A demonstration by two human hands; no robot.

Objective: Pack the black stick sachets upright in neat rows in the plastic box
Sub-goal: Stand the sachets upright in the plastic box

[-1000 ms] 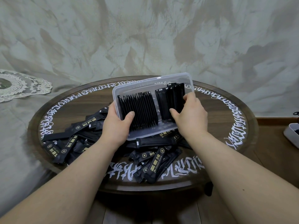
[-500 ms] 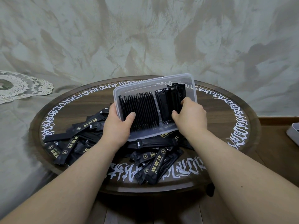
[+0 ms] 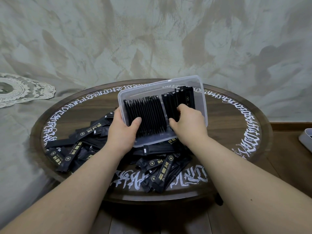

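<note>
Centrally in the frame, the plastic box (image 3: 199,92) is tilted above the round table (image 3: 236,125). The left hand (image 3: 121,132) grips its left edge, thumb pressed on a packed row of sachets (image 3: 146,115). The right hand (image 3: 187,124) reaches inside, fingers curled around the right-hand row (image 3: 184,98). Loose sachets (image 3: 162,173) lie heaped below.

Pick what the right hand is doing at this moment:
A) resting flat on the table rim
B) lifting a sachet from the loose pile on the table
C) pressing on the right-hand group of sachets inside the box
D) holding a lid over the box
C: the right hand sits inside the plastic box, fingers against the right-hand row of sachets.
</note>
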